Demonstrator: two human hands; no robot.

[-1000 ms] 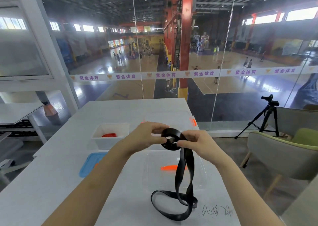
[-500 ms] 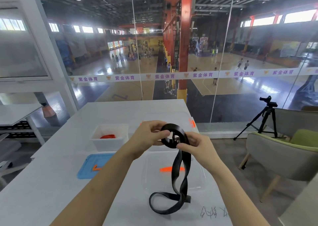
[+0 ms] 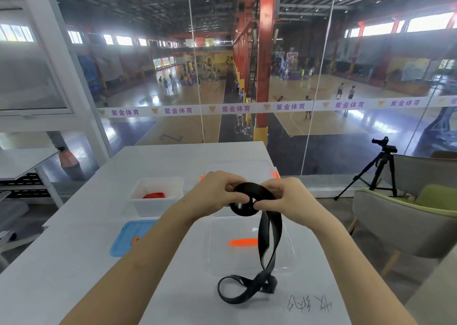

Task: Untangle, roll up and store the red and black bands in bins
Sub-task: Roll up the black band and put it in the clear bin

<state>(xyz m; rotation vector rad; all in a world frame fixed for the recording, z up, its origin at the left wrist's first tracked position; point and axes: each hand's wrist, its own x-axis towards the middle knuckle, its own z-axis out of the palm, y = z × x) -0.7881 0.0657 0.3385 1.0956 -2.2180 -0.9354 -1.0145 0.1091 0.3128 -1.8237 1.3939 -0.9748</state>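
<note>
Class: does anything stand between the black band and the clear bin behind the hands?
Nothing visible does. The left hand and right hand hold the black band, part rolled, just before the clear bin; its tail hangs to the table.

Both bare arms are held out forward, and the hands are brought close together in the middle. The left arm is seen coming in from 7 o'clock, the right arm from 5 o'clock. The left hand [image 3: 216, 194] is curled, and the black band [image 3: 241, 209] is pinched at its 9 o'clock side. The right hand [image 3: 290, 198] is curled too, and the band is pinched at 3 o'clock.
</note>
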